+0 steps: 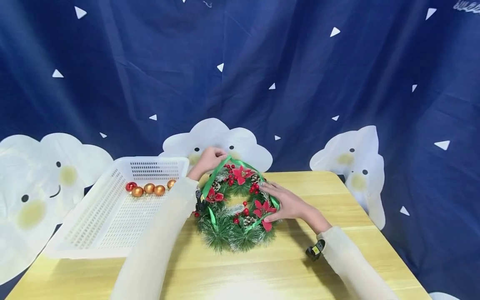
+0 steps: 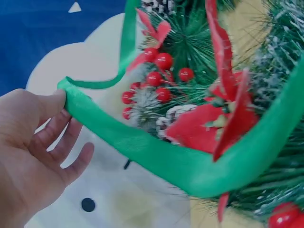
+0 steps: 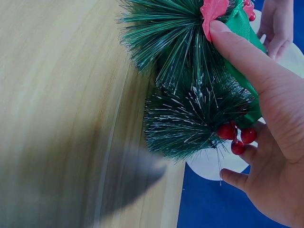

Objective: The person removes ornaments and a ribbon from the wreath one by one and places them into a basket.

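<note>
A green pine wreath [image 1: 240, 239] with red flowers, red berries and frosted tips lies on the table, looped with a shiny green ribbon [image 2: 190, 166]. At the far left of the wreath, my left hand [image 1: 211, 160] pinches a fold of that ribbon between thumb and fingers, holding it raised in a loop. My right hand [image 1: 286, 204] rests spread on the wreath's right side. Its thumb lies along the ribbon onto a red petal [image 3: 209, 21], while the other fingers touch near a cluster of red berries [image 3: 237, 137].
A white perforated plastic basket [image 1: 112, 233] stands left of the wreath, with several gold balls [image 1: 149, 188] and a red ball [image 1: 131, 186] at its far end. The wooden table [image 1: 240, 275] ends at a blue curtain with white clouds [image 1: 243, 83].
</note>
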A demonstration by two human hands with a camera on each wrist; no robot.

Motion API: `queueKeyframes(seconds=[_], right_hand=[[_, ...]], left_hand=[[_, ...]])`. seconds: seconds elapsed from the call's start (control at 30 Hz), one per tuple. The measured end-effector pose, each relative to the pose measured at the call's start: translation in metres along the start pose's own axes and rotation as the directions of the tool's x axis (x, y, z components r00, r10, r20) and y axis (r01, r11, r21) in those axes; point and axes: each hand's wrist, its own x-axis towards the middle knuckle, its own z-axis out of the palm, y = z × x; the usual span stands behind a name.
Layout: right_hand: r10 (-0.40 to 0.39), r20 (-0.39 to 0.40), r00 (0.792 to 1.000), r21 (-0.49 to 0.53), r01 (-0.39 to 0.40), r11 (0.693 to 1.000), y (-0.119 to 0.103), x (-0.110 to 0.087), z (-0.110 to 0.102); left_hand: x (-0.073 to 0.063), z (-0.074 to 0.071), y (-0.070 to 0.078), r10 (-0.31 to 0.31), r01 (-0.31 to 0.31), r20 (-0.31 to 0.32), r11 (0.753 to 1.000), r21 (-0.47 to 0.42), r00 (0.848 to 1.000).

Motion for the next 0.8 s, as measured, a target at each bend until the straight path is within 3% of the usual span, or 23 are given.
queueKeyframes(seconds=[0.3, 0.8], right_hand=[[-0.017, -0.006, 1.000, -0.001, 0.017, 1.000, 0.000, 0.002, -0.001], [0.001, -0.001, 1.000, -0.006, -0.001, 1.000, -0.005, 0.001, -0.003]], left_hand=[[-0.009, -0.017, 0.018, 0.054, -0.052, 0.067, 0.998, -0.032, 0.996], [-0.018, -0.037, 0.041, 0.099, -0.100, -0.033, 0.994, -0.051, 0.995]])
